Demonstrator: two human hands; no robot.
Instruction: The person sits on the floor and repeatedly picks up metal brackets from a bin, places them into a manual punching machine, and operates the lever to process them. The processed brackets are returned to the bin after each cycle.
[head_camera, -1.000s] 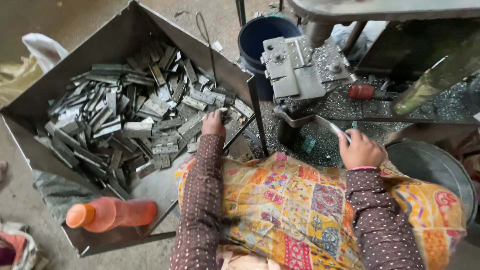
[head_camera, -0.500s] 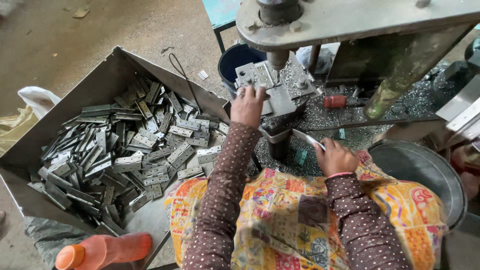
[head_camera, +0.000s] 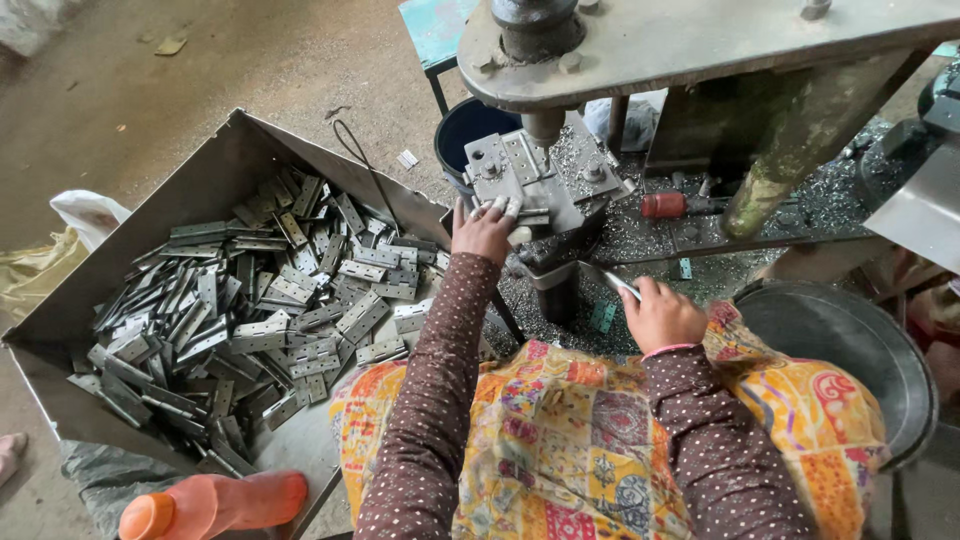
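My left hand (head_camera: 483, 230) reaches up to the metal die block (head_camera: 520, 180) of a press machine (head_camera: 700, 50), its fingers pressing a flat metal hinge plate (head_camera: 530, 215) against the block's front edge. My right hand (head_camera: 660, 315) rests lower, beside my lap, closed on a thin flat metal piece (head_camera: 620, 285) that sticks out toward the machine. A large metal tray (head_camera: 130, 260) on my left holds several grey hinge plates (head_camera: 270, 300) in a loose heap.
A dark metal tub (head_camera: 850, 350) stands at my right. A blue bucket (head_camera: 465, 130) sits behind the die block. An orange plastic bottle (head_camera: 215, 505) lies at the lower left. Metal shavings cover the machine bed (head_camera: 690, 225). A patterned cloth (head_camera: 580, 450) covers my lap.
My left hand rose from the hinge tray to the die block carrying a plate. The view tilted up toward the press. My right hand stayed by my lap.
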